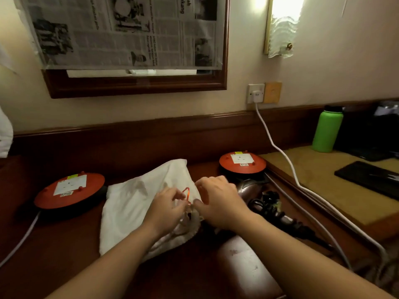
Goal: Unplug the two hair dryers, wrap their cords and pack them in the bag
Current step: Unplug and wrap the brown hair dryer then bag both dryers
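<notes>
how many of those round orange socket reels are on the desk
2. One reel sits left of the white bag; the other reel sits behind the right hand, near the wall. None appears hidden.

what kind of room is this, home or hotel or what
Probably a hotel room, though that is a guess: a built-in dark wood desk runs along the wall under a framed mirror covered with newspaper, beside a brass-trimmed wall lamp and a wall socket.

The bag (138, 203) under my fingers is soft matt white cloth. The desk (133, 147) is dark polished wood. The extension reels (69, 192) look like glossy orange plastic; the green bottle (327, 131) has a matt finish, perhaps coated metal.
</notes>
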`<act>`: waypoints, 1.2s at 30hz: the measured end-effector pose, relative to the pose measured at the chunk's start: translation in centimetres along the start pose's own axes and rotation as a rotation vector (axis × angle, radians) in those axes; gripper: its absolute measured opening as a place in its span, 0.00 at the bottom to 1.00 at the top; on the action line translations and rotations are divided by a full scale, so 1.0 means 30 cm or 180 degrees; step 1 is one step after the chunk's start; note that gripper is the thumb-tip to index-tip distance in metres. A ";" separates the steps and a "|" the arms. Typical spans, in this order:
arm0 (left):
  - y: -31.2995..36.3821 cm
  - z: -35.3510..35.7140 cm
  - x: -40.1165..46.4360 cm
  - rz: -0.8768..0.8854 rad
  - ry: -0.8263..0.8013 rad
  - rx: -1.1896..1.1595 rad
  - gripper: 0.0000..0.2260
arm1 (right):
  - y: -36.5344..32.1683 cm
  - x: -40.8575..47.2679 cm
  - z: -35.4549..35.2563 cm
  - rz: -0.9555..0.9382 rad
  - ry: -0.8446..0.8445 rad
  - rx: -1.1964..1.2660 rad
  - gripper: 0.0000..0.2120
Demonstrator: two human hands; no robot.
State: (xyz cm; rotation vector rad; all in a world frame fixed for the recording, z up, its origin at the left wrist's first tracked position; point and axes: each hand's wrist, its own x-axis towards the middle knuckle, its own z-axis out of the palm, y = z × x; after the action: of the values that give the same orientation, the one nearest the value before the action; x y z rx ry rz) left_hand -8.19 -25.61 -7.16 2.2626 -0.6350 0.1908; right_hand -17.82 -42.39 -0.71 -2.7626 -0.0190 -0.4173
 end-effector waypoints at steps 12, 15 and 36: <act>0.088 0.130 -0.118 0.0617 -0.0564 0.0775 0.33 | 0.507 -0.228 -0.144 0.1528 -0.0734 0.0568 0.66; 0.093 0.141 -0.121 0.0600 -0.0568 0.0784 0.31 | 0.506 -0.218 -0.133 0.1315 -0.0621 0.0513 0.53; -0.134 -0.206 -0.185 0.0010 -0.1279 0.1243 0.24 | 0.459 -0.219 -0.137 0.1562 0.0674 0.0738 0.42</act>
State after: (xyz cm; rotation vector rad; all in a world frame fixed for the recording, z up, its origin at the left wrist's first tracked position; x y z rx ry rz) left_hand -10.62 -16.69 -7.23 2.7067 -0.8689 -0.1597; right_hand -24.39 -56.47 -3.52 -2.3718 0.6077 -0.5273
